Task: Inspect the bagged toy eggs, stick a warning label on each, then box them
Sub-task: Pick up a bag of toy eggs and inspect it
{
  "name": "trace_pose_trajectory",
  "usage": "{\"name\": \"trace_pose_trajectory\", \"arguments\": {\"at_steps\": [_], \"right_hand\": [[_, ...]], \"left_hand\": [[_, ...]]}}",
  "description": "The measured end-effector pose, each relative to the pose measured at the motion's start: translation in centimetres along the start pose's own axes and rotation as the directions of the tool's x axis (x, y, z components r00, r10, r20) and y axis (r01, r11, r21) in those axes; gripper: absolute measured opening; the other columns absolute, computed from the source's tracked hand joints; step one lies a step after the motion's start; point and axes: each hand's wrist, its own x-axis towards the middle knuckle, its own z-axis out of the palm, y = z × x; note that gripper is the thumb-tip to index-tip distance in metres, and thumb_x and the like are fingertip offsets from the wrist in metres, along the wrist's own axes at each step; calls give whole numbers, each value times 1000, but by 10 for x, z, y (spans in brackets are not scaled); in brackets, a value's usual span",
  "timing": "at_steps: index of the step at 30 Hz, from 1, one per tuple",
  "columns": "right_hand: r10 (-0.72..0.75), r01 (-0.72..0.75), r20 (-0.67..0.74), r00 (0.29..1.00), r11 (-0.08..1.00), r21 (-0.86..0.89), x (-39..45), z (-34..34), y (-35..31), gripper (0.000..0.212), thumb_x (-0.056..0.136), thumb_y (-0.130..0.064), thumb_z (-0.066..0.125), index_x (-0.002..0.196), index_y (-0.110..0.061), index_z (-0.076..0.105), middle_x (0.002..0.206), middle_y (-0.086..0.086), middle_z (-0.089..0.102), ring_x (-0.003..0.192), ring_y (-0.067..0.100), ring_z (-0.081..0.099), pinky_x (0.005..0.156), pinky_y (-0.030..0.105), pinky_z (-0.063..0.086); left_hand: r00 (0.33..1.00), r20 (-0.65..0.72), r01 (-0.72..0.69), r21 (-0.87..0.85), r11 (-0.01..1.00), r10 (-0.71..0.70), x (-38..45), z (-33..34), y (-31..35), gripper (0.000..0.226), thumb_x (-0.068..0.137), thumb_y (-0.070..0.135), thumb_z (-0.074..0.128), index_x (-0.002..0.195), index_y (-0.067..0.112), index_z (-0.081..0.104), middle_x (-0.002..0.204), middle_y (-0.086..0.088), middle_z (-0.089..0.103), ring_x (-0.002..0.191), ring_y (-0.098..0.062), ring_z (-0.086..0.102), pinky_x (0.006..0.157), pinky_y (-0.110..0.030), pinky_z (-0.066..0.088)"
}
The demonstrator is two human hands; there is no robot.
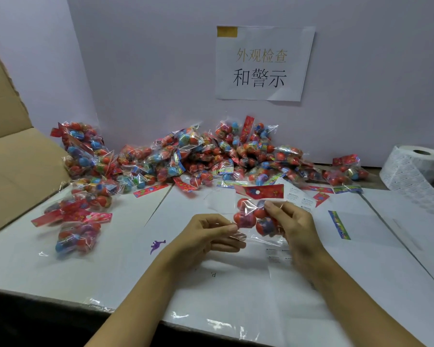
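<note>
Far left, 9 o'clock: open cardboard box (13, 151), flap tilted up, its edge meeting the white surface (125, 269).

Just right of the box, about 9 to 10 o'clock of the hands: a small cluster of bagged eggs (78, 216) lying flat, red header cards showing. A purple dinosaur figure (157, 245) lies loose on the surface, just beside the left wrist.

Along the back wall, 11 to 1 o'clock: large heap of bagged eggs (206, 154), red and blue, clear bags overlapping.

Centre: left hand (206, 236), fingers curled, thumb and forefinger pinching the left edge of the held bag (257, 219). The bag sits at 3 o'clock of this grip, lifted off the surface, red header card at its 12 o'clock, red eggs bunched in the middle.

Right hand (290, 221) grips the same bag from its right side, fingers curled over the eggs, fingertips at the bag's upper middle. The bag lies at 9 o'clock of this grip, stretched between both hands.

Behind the held bag, 1 o'clock: white label strip (297, 196) with printed warning text, too small to read.

Wall, 12 o'clock: paper sign (263, 63) with Chinese characters.

Far right, 2 o'clock: label roll (411, 166) on its side, its tail trailing forward.
</note>
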Motion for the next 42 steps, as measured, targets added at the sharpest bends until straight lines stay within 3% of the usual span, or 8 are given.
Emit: {"name": "trace_pose_trajectory", "arguments": {"at_steps": [5,9,13,18,21,26,33,42], "right_hand": [[-8,7,-34,999,1000,-5,3,-4,4,15,89,-31,70,96,-21,79,84,6,77,63,14,69,56,25,50],[33,-33,-6,999,999,-24,2,-4,7,11,89,-27,72,95,-20,79,84,6,75,71,20,67,69,40,49],[32,-15,151,988,993,-115,-3,5,8,19,79,-32,71,94,-23,78,84,4,75,70,18,66,67,39,48],[93,-69,197,976,990,-125,-5,6,9,30,81,-45,73,97,-21,78,91,7,75,75,28,68,73,46,50],[169,-132,236,957,978,-163,-7,7,8,36,77,-52,81,92,-19,79,83,7,76,65,19,68,63,32,53],[222,-190,162,962,963,-192,-6,9,12,20,82,-37,79,88,-18,81,81,4,76,64,18,67,57,30,55],[136,-117,131,982,983,-139,-2,10,15,35,60,-40,84,82,-12,82,86,12,78,77,20,72,75,37,55],[148,-136,95,984,983,-120,1,6,16,25,72,-32,82,83,-10,82,82,13,77,77,27,72,71,37,58]], "left_hand": [[997,59,55,-29,998,-53,1,0,1,29,85,31,78,98,6,80,106,-23,75,105,-38,73,87,-37,60],[994,-95,58,-27,998,-60,4,1,0,53,80,52,75,105,6,80,111,-22,75,105,-33,73,92,-40,60],[995,-101,1,-2,1000,-2,5,2,0,48,84,47,78,107,5,78,111,-22,74,104,-34,73,89,-46,61],[993,-113,-31,76,997,39,4,3,-4,33,80,34,83,102,8,80,103,-18,76,94,-30,74,76,-36,61],[995,-88,-43,116,992,54,4,1,-6,24,85,27,80,99,6,79,100,-20,76,94,-30,75,77,-35,60],[991,-112,-57,150,987,74,6,1,-9,18,80,23,84,93,10,81,95,-16,77,90,-26,76,76,-27,58],[992,-115,-34,144,989,51,6,2,-7,0,82,15,81,82,15,80,84,-9,76,81,-17,72,68,-24,56],[989,-139,-19,190,982,46,7,3,-8,38,70,40,88,101,20,78,103,-11,77,98,-25,75,81,-34,60]]}}
